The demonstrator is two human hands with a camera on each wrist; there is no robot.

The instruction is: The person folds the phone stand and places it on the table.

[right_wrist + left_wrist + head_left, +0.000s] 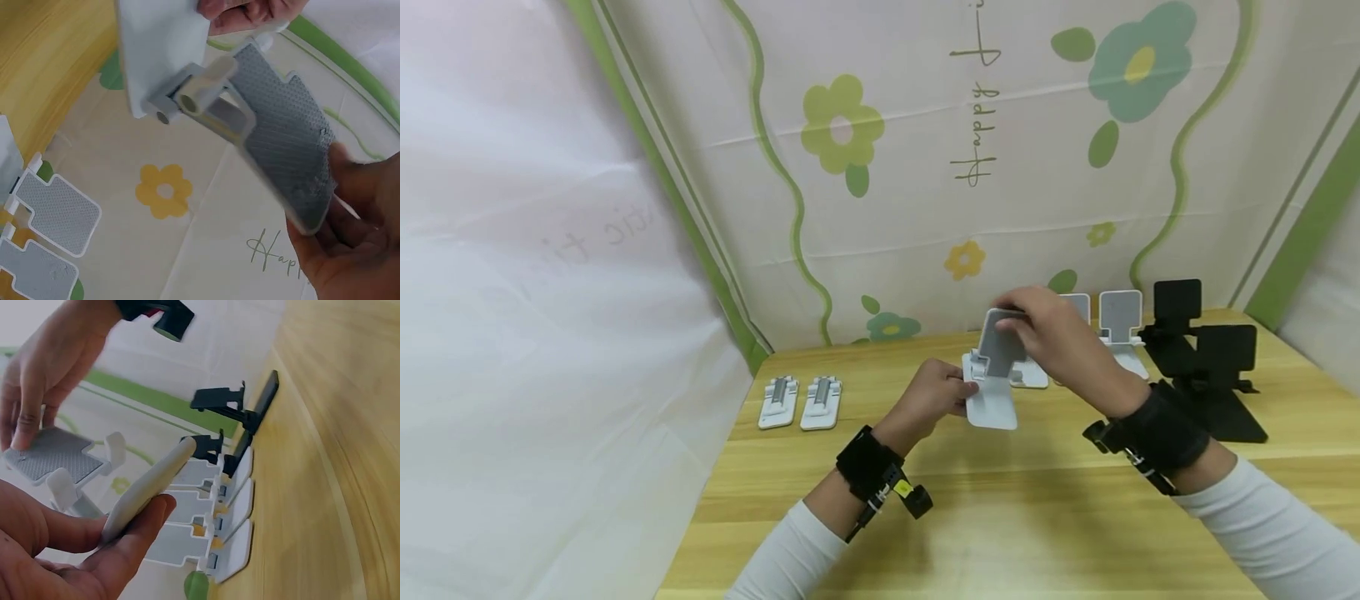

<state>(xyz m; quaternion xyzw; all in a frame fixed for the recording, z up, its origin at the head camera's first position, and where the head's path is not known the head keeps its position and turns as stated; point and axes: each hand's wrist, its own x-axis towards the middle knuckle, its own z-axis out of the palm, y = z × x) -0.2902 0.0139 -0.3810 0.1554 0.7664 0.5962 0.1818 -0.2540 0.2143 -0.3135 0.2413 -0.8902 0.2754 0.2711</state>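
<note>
White phone stand [992, 375] held above the wooden table [1000, 517], mid-scene. Left hand [934, 398] pinches its base plate; right hand [1051, 333] grips the top of the grey-padded back panel. Risk: forcing the hinge [187, 100] past its stop could snap it. A slipping base could knock the standing white stands [1120, 321] just behind.

Folded stands [800, 402] left, opened stands [1195, 350] right (on the table [1000, 517]).
</note>
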